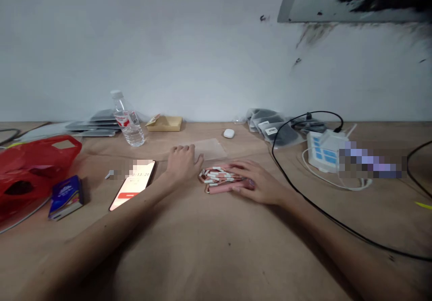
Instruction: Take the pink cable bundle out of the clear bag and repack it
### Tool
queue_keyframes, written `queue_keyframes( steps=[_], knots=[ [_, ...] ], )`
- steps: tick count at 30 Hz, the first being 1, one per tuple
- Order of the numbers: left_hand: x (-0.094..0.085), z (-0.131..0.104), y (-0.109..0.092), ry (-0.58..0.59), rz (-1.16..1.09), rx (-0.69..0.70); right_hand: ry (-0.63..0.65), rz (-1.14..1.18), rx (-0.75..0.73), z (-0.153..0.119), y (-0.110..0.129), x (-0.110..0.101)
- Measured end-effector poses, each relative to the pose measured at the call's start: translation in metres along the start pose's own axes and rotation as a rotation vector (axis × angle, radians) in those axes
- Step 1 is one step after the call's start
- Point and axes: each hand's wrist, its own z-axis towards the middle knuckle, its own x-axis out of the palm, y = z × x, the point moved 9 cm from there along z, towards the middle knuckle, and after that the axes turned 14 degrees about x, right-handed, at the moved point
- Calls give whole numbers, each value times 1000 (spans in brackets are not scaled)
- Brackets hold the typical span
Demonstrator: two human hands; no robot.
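Observation:
A coiled jump rope [219, 175] with pink and white beads and a pink handle lies on the table in front of me. My right hand [253, 179] is wrapped round its right end, thumb on the near side and fingers over the top. Just left of the coil, my left hand [182, 162] rests palm down with its thumb held apart; its fingertips are partly hidden. It is beside a flat, clear plastic bag [211, 149], and whether it touches the bag is hard to see.
To the left are a lit phone [135, 186], a blue box [66, 197], a red bag [37, 166] and a water bottle [130, 123]. A cardboard tray [165, 123] and white earbud case [228, 133] stand behind. A black cable [303, 193] and power strip [322, 152] lie right.

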Motion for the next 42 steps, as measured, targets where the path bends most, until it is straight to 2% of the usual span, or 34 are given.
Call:
queue_keyframes(
  steps=[2,5,7,10,16,19,21,24,28,32,37,42],
  knots=[
    [-3,1,-6,-25,-2,66,-9,-34,34,2,5,8],
    [6,3,-15,56,-39,187,26,-115,47,4,10,22],
    [13,4,-10,103,-23,158,47,-132,50,4,8,26],
    [14,6,3,61,26,66,53,-109,50,4,1,20],
    [19,5,-4,26,84,168,96,-50,73,-3,-29,-2],
    [26,3,1,57,63,112,89,-27,118,-5,-38,-9],
    [34,2,4,114,56,81,66,-44,154,-4,-39,-10],
    [42,2,3,165,45,122,52,-96,151,0,-30,-4],
    [39,0,0,138,13,161,86,-120,123,2,-21,7],
    [35,-2,-5,113,-29,192,78,-92,137,1,-23,7],
    [34,-1,-9,128,-58,244,66,-51,142,1,-37,2],
    [35,3,-4,167,-72,285,-12,-118,253,-2,-70,-9]
  ],
)
